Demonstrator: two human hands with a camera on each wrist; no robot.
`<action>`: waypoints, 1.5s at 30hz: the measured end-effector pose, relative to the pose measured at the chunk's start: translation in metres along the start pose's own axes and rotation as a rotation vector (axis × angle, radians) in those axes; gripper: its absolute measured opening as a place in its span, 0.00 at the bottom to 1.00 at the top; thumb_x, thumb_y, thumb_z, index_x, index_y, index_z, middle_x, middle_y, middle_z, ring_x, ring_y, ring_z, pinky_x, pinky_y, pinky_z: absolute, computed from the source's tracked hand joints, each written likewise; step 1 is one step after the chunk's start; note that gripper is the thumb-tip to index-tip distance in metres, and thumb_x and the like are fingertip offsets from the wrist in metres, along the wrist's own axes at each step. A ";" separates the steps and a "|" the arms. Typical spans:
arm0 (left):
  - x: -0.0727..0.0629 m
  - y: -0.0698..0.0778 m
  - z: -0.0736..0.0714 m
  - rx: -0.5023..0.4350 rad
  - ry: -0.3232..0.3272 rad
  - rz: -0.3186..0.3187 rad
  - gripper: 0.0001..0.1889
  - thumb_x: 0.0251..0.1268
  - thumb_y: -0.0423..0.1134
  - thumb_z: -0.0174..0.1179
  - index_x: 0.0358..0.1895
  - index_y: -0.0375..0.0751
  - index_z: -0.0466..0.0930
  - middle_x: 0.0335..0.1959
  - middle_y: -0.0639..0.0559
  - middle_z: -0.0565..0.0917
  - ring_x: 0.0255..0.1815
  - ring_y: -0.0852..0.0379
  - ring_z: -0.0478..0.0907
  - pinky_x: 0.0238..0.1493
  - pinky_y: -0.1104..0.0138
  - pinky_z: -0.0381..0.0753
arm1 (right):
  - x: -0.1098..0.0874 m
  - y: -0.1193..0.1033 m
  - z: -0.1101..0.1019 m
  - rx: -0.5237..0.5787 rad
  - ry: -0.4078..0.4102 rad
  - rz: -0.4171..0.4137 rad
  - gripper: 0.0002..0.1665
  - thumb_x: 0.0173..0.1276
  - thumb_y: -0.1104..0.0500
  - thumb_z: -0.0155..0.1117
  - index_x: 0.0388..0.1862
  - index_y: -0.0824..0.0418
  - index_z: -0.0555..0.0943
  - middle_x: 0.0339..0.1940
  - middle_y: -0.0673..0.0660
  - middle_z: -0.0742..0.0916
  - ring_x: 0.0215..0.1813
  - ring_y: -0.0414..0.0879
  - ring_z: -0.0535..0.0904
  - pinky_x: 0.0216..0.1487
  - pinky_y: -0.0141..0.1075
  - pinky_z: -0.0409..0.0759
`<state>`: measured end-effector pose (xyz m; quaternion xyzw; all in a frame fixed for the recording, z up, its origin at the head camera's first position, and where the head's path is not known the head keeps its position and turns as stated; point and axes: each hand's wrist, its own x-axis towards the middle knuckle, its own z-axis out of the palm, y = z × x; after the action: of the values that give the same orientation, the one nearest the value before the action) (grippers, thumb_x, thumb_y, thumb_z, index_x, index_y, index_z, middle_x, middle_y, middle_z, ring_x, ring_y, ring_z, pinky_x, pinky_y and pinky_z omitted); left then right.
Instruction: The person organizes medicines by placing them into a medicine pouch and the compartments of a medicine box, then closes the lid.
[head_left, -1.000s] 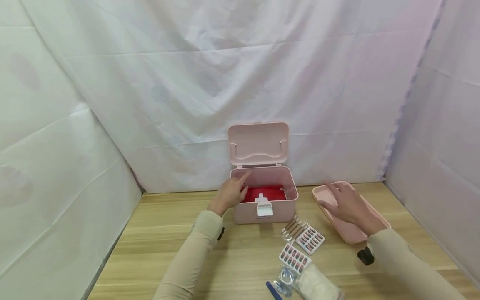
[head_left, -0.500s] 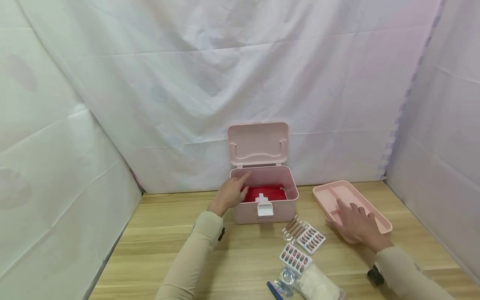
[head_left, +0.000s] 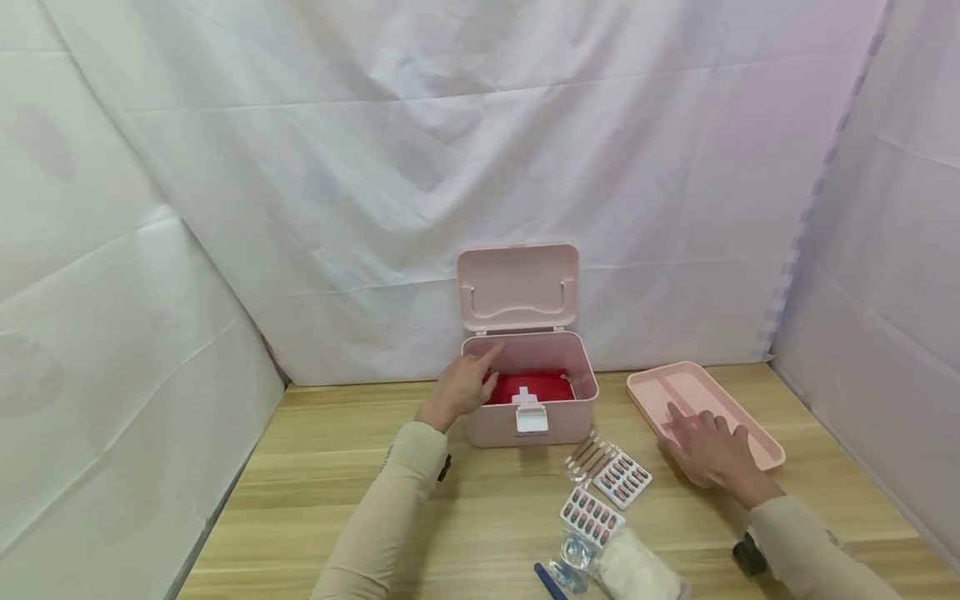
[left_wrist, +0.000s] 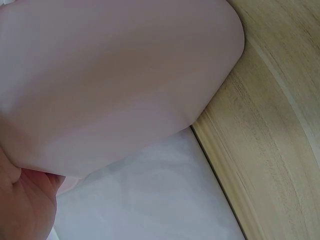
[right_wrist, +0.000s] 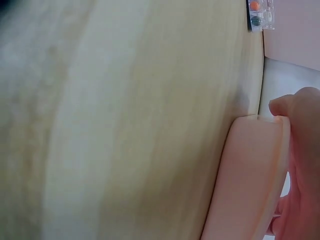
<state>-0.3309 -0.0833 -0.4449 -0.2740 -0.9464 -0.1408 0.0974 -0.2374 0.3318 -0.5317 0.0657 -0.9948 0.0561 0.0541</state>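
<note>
My left hand (head_left: 460,388) rests over the left rim of a pink medicine box (head_left: 495,429), its index finger and thumb stretched over the inside. A red pouch (head_left: 542,386) with a white cross lies in the box, whose lid (head_left: 517,287) stands raised. In the left wrist view, the box's outer wall (left_wrist: 120,90) fills the upper left, beside part of the palm. My right hand (head_left: 708,450) lies spread over the near end of a shallow pink tray (head_left: 723,402) with dividers. The right wrist view shows the thumb at the tray's rim (right_wrist: 260,160).
Between box and tray lie a packet of cotton swabs (head_left: 590,458) and two capsule blister packs (head_left: 622,480). Nearer are a clear packet with a blue-white ring (head_left: 576,552), a bag of white material (head_left: 637,571) and a dark blue stick (head_left: 550,581). White cloth (head_left: 360,200) hangs behind.
My right hand has moved from above the tray's far left part back toward its near end, uncovering the dividers. My left hand has stayed at the box rim.
</note>
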 end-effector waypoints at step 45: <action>0.001 -0.004 -0.005 -0.149 0.075 0.044 0.28 0.74 0.41 0.56 0.74 0.45 0.64 0.29 0.50 0.81 0.31 0.56 0.78 0.40 0.62 0.81 | 0.008 -0.052 -0.113 -0.018 0.119 -0.193 0.38 0.77 0.37 0.43 0.79 0.53 0.60 0.62 0.67 0.78 0.59 0.67 0.71 0.45 0.61 0.63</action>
<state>-0.3334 -0.0873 -0.4404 -0.2956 -0.9227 -0.2189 0.1152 -0.2270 0.2930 -0.4140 0.1573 -0.9793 0.0454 0.1188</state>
